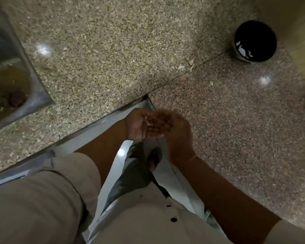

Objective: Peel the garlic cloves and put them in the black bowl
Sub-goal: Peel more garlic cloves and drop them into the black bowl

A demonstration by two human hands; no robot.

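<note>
My left hand is palm up just off the inner corner of the counter, fingers relaxed. A small pale scrap of garlic lies on it; skin or clove, I cannot tell. My right hand lies against the left one from the right, back towards me, its fingers over the left fingers and gripping nothing I can see. The black bowl stands at the far right of the counter near the wall, well away from both hands, with a few pale pieces in it.
Loose garlic skins lie on the speckled stone counter short of the bowl, one more scrap nearer me. A steel sink is set in at the left. The counter forms an L around my body.
</note>
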